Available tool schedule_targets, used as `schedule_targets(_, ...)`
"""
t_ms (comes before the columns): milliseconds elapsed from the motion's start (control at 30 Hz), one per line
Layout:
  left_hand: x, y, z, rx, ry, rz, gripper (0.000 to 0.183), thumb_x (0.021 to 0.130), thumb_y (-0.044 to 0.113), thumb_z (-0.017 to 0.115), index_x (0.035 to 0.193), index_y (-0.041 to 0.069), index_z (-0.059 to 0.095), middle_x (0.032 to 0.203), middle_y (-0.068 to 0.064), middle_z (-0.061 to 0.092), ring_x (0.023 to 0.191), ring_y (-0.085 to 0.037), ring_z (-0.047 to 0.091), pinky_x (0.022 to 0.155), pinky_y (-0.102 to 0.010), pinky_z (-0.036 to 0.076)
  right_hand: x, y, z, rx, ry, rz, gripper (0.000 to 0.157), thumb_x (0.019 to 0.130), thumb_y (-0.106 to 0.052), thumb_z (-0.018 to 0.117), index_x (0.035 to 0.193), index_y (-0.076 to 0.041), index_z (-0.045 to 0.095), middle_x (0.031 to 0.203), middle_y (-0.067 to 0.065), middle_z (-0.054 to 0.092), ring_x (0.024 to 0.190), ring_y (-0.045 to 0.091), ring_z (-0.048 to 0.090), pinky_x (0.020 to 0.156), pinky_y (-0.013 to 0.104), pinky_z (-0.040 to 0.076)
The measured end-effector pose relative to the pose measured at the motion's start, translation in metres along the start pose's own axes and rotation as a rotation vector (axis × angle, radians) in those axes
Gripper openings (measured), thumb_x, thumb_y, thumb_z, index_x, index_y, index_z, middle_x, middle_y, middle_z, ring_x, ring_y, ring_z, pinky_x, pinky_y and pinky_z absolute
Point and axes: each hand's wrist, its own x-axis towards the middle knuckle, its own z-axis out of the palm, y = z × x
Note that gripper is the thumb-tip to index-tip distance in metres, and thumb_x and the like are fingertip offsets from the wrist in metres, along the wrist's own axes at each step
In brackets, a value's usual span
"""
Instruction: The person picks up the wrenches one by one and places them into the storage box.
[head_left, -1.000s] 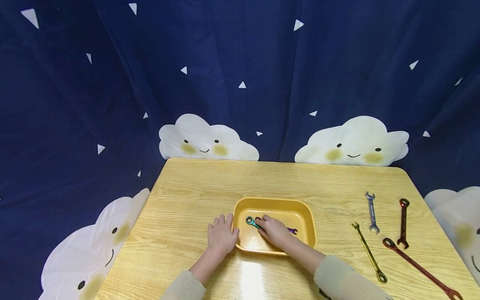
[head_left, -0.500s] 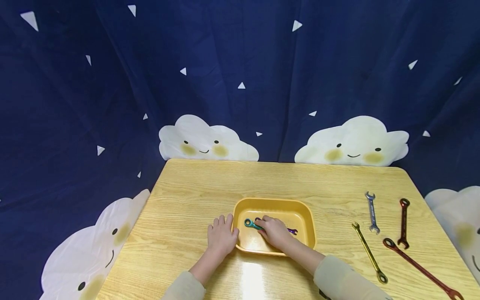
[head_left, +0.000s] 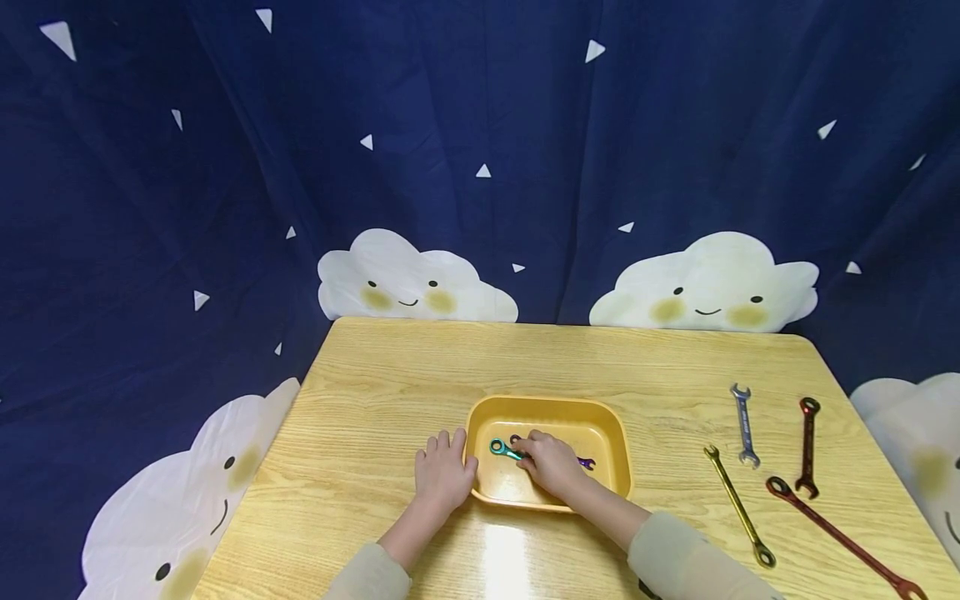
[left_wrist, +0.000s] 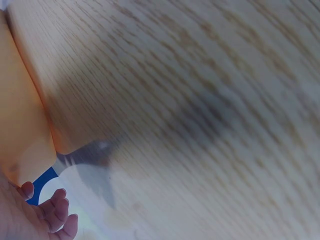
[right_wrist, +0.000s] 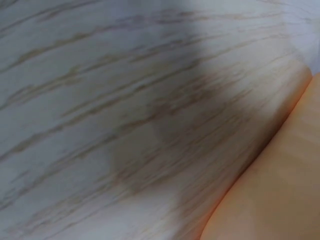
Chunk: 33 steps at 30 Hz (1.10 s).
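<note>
A yellow tray [head_left: 551,403] sits in the middle of the wooden table [head_left: 390,375]. My right hand [head_left: 546,460] lies inside the tray and pinches a teal wrench [head_left: 501,450], whose ring end points left. A purple wrench [head_left: 586,462] lies under that hand, with only its ends showing. My left hand [head_left: 444,468] rests flat on the table against the tray's left rim, fingers straight. The left wrist view shows the tray's wall [left_wrist: 20,125] and my fingertips [left_wrist: 56,212]. The right wrist view shows only wood and the tray's wall [right_wrist: 280,200].
Several wrenches lie on the table's right side: a silver one [head_left: 744,423], a dark red one [head_left: 806,446], a gold one [head_left: 738,504] and a long red one [head_left: 843,537]. A dark blue curtain with clouds [head_left: 480,167] hangs behind the table.
The teal wrench's ring end has shifted slightly left and lower in the tray with my right hand. The left hand has stayed put.
</note>
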Motion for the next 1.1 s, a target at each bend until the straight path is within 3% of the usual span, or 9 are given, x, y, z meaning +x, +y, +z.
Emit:
schedule_targets(300, 0.0, 0.001, 0.0, 0.001, -0.002, 0.001, 0.031, 0.084, 0.032, 0.047, 0.108, 0.013, 0.046, 0.092, -0.009, 0.048, 0.084, -0.028, 0.045, 0.068, -0.042, 0.036, -0.001, 0.0, -0.002, 0.012, -0.008, 0.001, 0.025, 0.073, -0.018, 0.074, 0.097, -0.012, 0.069, 0.073, -0.002, 0.054, 0.06, 0.012, 0.049, 0.049, 0.028, 0.041)
schedule_targets(567, -0.001, 0.001, -0.001, -0.003, 0.003, 0.0, 0.03, 0.084, 0.032, 0.047, 0.108, 0.014, 0.046, 0.091, -0.008, 0.047, 0.083, -0.027, 0.045, 0.067, -0.041, 0.035, 0.002, 0.002, -0.001, 0.074, 0.12, -0.043, 0.015, 0.076, -0.017, 0.071, 0.089, -0.011, 0.068, 0.072, -0.004, 0.055, 0.058, 0.006, 0.047, 0.051, 0.023, 0.041)
schedule_targets(900, 0.0, 0.0, 0.0, -0.01, 0.011, 0.005, 0.03, 0.084, 0.031, 0.048, 0.107, 0.013, 0.047, 0.091, -0.009, 0.048, 0.082, -0.027, 0.045, 0.066, -0.041, 0.035, 0.004, 0.003, -0.019, 0.2, 0.137, 0.066, 0.025, 0.077, -0.014, 0.07, 0.101, -0.01, 0.065, 0.085, 0.002, 0.062, 0.074, 0.015, 0.06, 0.063, 0.031, 0.048)
schedule_targets(1100, 0.0, 0.0, -0.001, -0.013, 0.004, 0.003, 0.03, 0.084, 0.031, 0.047, 0.108, 0.013, 0.047, 0.091, -0.008, 0.047, 0.082, -0.027, 0.044, 0.066, -0.04, 0.035, 0.003, 0.008, -0.033, 0.23, 0.179, 0.07, 0.028, 0.078, -0.011, 0.069, 0.105, -0.009, 0.065, 0.09, 0.003, 0.064, 0.079, 0.015, 0.059, 0.065, 0.032, 0.049)
